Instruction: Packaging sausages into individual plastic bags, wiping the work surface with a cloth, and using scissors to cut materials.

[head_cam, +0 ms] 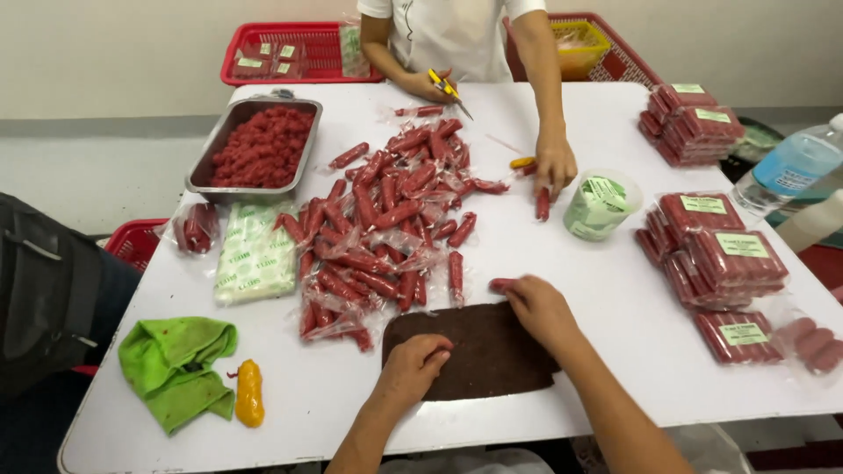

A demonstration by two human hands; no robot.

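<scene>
Head view: we are pinching 1 soft, slippery sausage (pixel 502 284) by its end in our right hand (pixel 540 307), left hand (pixel 414 364) curled empty on the mat (pixel 492 355).

metal tray (pixel 204 172) of red mince sat at far left of the white surface (pixel 615 342) | green cloth (pixel 176 367) lay crumpled near the front-left corner, orange piece (pixel 249 393) just beside it | stacked sealed packs (pixel 733 263) at right | lidded tub (pixel 600 206) | water bottle (pixel 790 167) | red baskets (pixel 290 51) behind
</scene>
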